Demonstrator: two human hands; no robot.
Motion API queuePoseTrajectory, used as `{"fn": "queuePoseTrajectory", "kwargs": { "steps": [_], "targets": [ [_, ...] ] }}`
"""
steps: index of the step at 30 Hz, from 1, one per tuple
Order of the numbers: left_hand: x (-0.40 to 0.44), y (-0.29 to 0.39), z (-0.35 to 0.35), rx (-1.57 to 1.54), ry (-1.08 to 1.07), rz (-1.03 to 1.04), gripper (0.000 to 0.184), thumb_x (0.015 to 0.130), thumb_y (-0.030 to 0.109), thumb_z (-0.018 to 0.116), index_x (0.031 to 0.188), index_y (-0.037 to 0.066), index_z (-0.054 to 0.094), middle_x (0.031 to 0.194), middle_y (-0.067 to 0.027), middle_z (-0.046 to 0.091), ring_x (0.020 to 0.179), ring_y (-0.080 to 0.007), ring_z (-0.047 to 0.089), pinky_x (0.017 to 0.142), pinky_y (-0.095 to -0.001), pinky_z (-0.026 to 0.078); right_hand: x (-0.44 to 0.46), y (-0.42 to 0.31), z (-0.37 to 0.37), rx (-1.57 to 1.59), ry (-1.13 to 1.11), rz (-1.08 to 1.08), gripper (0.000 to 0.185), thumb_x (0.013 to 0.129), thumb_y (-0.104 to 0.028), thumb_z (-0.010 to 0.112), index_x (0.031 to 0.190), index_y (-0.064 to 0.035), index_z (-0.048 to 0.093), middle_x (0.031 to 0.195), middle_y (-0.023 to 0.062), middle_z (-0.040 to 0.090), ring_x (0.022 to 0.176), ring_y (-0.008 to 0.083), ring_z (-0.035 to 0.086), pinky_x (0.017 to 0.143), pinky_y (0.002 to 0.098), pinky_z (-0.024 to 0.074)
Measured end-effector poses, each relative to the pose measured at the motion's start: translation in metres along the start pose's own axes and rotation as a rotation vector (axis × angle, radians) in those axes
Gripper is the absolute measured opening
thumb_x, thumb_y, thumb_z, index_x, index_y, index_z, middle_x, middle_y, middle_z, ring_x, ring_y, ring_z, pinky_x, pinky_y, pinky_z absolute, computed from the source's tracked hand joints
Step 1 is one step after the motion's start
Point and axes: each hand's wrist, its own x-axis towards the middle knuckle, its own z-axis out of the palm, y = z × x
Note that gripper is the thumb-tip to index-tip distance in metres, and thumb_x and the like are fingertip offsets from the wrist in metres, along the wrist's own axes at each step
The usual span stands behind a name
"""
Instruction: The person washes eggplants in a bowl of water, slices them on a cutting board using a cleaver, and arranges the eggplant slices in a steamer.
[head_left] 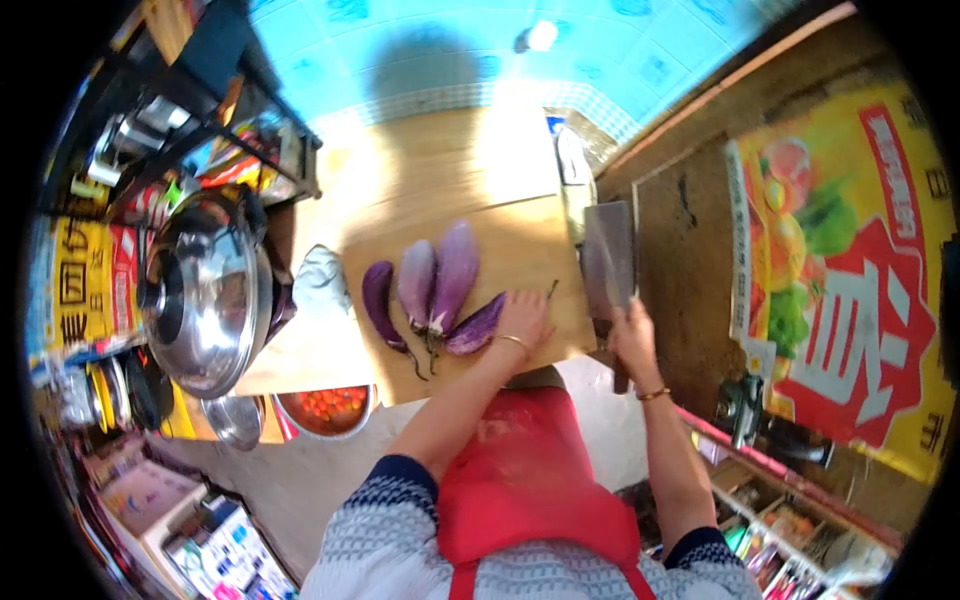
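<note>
Several purple eggplants lie on a wooden cutting board (560,250). A dark curved eggplant (381,300) is on the left, with two paler ones, a short eggplant (416,280) and a longer eggplant (456,268), beside it. My left hand (525,318) rests over the right end of another eggplant (474,326), fingers pressed round it, its thin stem showing beyond my fingers. Off the board's right edge, my right hand (632,338) is wrapped round the handle of a cleaver (609,255), whose broad blade points away from me.
A lidded metal pot (207,295) stands at the left, near a grey cloth (322,285). Below the counter's left edge are a bowl of red tomatoes (325,408) and a metal bowl (236,422). A black rack (210,125) rises at the back left; a bottle (572,165) is behind the board.
</note>
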Motion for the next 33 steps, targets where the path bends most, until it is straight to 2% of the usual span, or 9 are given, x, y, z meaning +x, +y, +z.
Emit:
{"fn": "queuePoseTrajectory", "kwargs": {
  "steps": [3,6,13,15,22,24,26,28,33],
  "targets": [
    [0.017,0.000,0.034,0.077,0.034,0.013,0.027,0.082,0.022,0.051,0.103,0.005,0.054,0.098,-0.0089,0.056,0.099,-0.0238,0.051,0.087,-0.0371,0.038,0.020,-0.033,-0.041,0.148,-0.089,0.125,0.041,0.091,-0.012,0.050,0.128,0.0021,0.038,0.052,0.0007,0.047,0.040,0.0079,0.044,0.037,0.0246,0.0367],
    [0.023,0.001,0.003,-0.082,-0.060,-0.115,0.022,0.083,0.015,0.045,0.100,0.006,0.054,0.095,-0.0093,0.057,0.094,-0.0246,0.054,0.081,-0.0385,0.041,0.035,-0.023,-0.071,0.207,-0.196,0.018,0.012,0.092,-0.009,0.044,0.101,-0.0015,0.049,0.063,0.0014,0.051,0.038,0.0069,0.041,0.034,0.0227,0.0345],
    [0.051,-0.070,-0.057,-0.322,0.117,-0.474,0.030,0.077,0.022,0.058,0.100,0.003,0.054,0.094,-0.0148,0.056,0.087,-0.0303,0.054,0.077,-0.0373,0.044,0.037,0.019,-0.078,0.391,-0.213,0.156,0.016,0.091,-0.012,0.046,0.103,-0.0008,0.048,0.072,0.0056,0.054,0.040,0.0110,0.044,0.039,0.0264,0.0391],
    [0.002,-0.071,-0.052,-0.113,0.540,-0.267,0.043,0.074,0.025,0.062,0.109,0.001,0.052,0.094,-0.0150,0.055,0.087,-0.0308,0.052,0.077,-0.0397,0.043,0.042,0.029,-0.084,0.461,-0.248,0.166,0.016,0.091,-0.011,0.046,0.101,0.0004,0.049,0.070,0.0048,0.053,0.040,0.0109,0.045,0.039,0.0259,0.0389],
    [-0.057,-0.035,0.015,0.021,0.043,-0.473,0.057,0.070,0.026,0.069,0.117,0.001,0.048,0.105,-0.0199,0.054,0.099,-0.0346,0.051,0.088,-0.0394,0.041,0.053,0.063,-0.087,0.459,-0.331,0.236,0.013,0.090,-0.009,0.048,0.101,-0.0029,0.050,0.069,0.0030,0.052,0.039,0.0088,0.042,0.037,0.0246,0.0356],
    [-0.040,-0.002,-0.060,-0.527,0.034,-1.151,0.057,0.071,0.023,0.069,0.120,0.004,0.046,0.109,-0.0203,0.054,0.103,-0.0352,0.051,0.088,-0.0407,0.043,0.054,0.058,-0.076,0.413,-0.356,0.238,0.014,0.090,-0.009,0.048,0.102,-0.0032,0.050,0.067,0.0022,0.052,0.039,0.0085,0.042,0.036,0.0245,0.0350],
    [-0.049,-0.006,0.000,-0.610,0.256,-1.138,0.054,0.077,0.020,0.065,0.123,0.007,0.042,0.110,-0.0173,0.055,0.103,-0.0330,0.053,0.086,-0.0446,0.046,0.049,0.050,-0.063,0.421,-0.448,0.163,0.014,0.089,-0.010,0.049,0.102,-0.0025,0.050,0.061,0.0012,0.049,0.038,0.0089,0.042,0.036,0.0247,0.0355],
    [-0.050,-0.001,0.037,-2.394,0.914,-1.092,0.050,0.081,0.019,0.062,0.125,0.007,0.039,0.114,-0.0156,0.052,0.107,-0.0298,0.051,0.086,-0.0479,0.048,0.039,0.032,-0.047,0.334,-0.480,0.130,0.014,0.090,-0.010,0.048,0.102,-0.0025,0.050,0.060,0.0009,0.048,0.038,0.0087,0.042,0.036,0.0244,0.0355],
    [-0.033,0.026,0.056,-2.515,1.256,-1.170,0.046,0.084,0.014,0.062,0.123,0.008,0.038,0.118,-0.0164,0.047,0.108,-0.0357,0.049,0.083,-0.0572,0.049,0.026,0.020,-0.009,-0.083,-0.572,-0.067,0.019,0.088,-0.013,0.048,0.105,-0.0025,0.049,0.071,0.0178,0.060,0.049,0.0261,0.058,0.044,0.0376,0.0426]
  ]
}}
